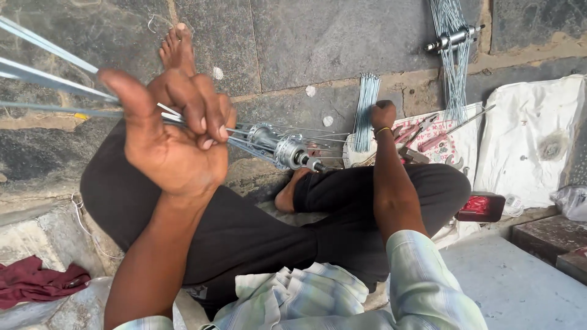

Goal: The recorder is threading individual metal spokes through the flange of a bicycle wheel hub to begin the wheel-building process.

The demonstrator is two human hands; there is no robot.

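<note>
A floor of dark stone slabs (342,43) is seen beneath a seated person in black trousers, legs crossed. To the far side of the right hand, a large white sack (526,134) is spread flat, and nearer that hand a smaller white printed cloth (465,140) lies with pink-handled pliers (422,137) and other tools on it. A red rectangular packet (481,206) is set at the edge below the cloth. A maroon rag (30,281) is bunched well behind the left hand.

A wheel hub (284,150) of bright metal is held up over the lap, with thin spokes (55,82) fanning from it past the left hand (174,137). The left hand is closed around a cluster of these spokes, thumb raised, the hub lying just beyond its fingertips. The right hand (383,114) is closed into a fist just beside a loose bundle of spokes (365,113) standing on the floor; whether a spoke is pinched in it cannot be told. A second spoked hub (454,38) lies well beyond the right hand.
</note>
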